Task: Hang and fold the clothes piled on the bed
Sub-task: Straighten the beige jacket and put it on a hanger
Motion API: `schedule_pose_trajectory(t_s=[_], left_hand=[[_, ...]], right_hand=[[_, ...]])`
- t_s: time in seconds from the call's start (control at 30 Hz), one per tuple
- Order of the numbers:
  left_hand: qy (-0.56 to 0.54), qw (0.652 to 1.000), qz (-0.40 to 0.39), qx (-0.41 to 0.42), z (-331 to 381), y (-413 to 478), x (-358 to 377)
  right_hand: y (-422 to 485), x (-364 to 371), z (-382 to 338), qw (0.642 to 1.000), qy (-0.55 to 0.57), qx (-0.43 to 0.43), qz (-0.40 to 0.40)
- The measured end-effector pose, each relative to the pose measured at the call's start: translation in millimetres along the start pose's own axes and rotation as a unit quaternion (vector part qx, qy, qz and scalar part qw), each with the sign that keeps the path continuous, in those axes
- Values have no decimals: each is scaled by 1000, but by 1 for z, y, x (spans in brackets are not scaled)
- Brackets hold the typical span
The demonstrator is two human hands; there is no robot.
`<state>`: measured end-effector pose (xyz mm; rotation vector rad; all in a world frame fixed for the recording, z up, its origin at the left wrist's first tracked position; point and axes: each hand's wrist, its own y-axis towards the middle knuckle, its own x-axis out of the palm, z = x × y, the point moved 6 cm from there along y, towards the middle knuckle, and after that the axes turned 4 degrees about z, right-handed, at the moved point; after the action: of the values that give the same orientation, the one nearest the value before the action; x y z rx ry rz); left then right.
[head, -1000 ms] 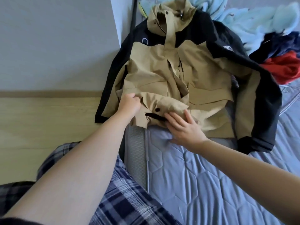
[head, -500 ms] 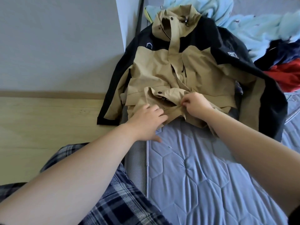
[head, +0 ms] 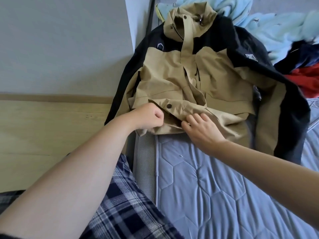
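Our left fingers (head: 158,116) are curled tight into a fist. They grip the bottom edge of the jacket (head: 215,80) at its left corner, and a bit of tan cloth sticks out under the fist. Our right fingers (head: 195,119) are straight and spread a little. Their tips press on the same bottom edge, near its middle, where the edge is folded up. A dark snap button (head: 169,106) sits on that fold, between our two hands and a little above them.

Our left hand (head: 149,118) reaches the jacket from its lower left side. Our right hand (head: 202,131) reaches it from just below. Both arms are bare.

The jacket is tan in the middle, with black shoulders and black sleeves. It lies front side up on the bed (head: 207,187), and its collar (head: 188,18) points away from us. One black sleeve goes past the side of the bed.

Past the jacket's collar lies a light blue blanket (head: 269,26). Just to the right of the jacket are a dark blue cloth (head: 303,54) and a red cloth (head: 303,80) in a heap. To the left of the jacket are a grey wall (head: 60,40) and a wood floor (head: 51,131). Below the jacket and to the left are our checked trousers (head: 124,209).
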<state>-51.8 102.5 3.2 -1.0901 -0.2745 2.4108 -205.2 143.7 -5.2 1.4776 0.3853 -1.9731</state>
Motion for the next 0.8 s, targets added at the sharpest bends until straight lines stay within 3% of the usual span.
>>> schedule_pose_trajectory(t_s=[0.1, 0.13, 0.17, 0.2, 0.27, 0.3, 0.37, 0.43, 0.47, 0.53, 0.57, 0.63, 0.7, 0.73, 0.8], left_hand=[[39, 973, -214, -81, -11, -11, 23], [48, 970, -220, -87, -13, -13, 24], [56, 982, -168, -72, -12, -8, 20], [81, 993, -67, -47, -9, -1, 9], [200, 972, 122, 17, 4, 4, -8], [256, 957, 131, 42, 8, 4, -3], [324, 946, -12, 26, -4, 6, 28], [374, 913, -159, -28, -22, -1, 55], [396, 903, -164, -29, -25, -1, 60], [416, 905, -89, 16, -18, 1, 61], [405, 913, -49, 36, -12, 2, 59], [357, 932, 4, 58, -3, 5, 54], [307, 949, 3, 69, 4, 5, 45], [291, 954, -35, 60, 2, 4, 44], [288, 936, -204, 7, -12, -6, 57]], right_hand=[[-3, 15, 1, 970, 150, -5, -192], [-6, 18, 2, 938, 231, 9, -259], [-5, 11, 2, 910, 322, 28, -258], [1, -1, 6, 909, 375, 51, -173], [8, -22, 17, 944, 318, 75, 48], [9, -24, 17, 954, 274, 85, 85], [11, -6, 5, 970, 226, 94, 6], [3, 18, -18, 979, 153, 69, -112], [-3, 28, -27, 979, 116, 59, -157], [-13, 37, -35, 977, 79, 56, -190], [-16, 35, -36, 982, 78, 57, -163], [-15, 19, -37, 996, 77, 36, -27], [-19, 5, -43, 991, 116, 20, 58], [-22, 7, -47, 991, 130, 21, 20], [-28, 27, -52, 975, 150, -7, -163]])
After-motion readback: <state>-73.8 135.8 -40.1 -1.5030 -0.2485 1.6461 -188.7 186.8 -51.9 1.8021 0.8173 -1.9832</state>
